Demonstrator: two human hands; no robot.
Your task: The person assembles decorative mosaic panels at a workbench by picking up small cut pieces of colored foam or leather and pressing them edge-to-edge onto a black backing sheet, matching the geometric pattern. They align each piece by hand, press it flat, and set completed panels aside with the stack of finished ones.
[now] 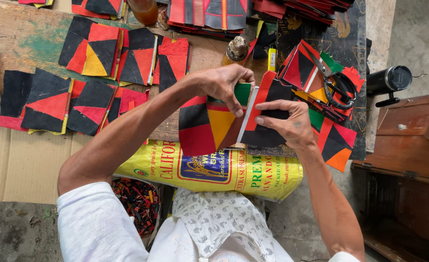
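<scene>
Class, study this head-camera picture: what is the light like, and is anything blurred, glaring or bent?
Head view: soft, even daylight with faint shadows; sharp on the left hand, right hand and patchwork pieces; mild glare on the yellow sack; wide-lens bending at the edges.

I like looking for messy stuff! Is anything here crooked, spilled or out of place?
Mostly tidy. The scissors lie on top of a fanned, slipping stack of patches at the table's right edge. Small scraps sit heaped in a box below. The left hand and right hand hold patches flat.
</scene>
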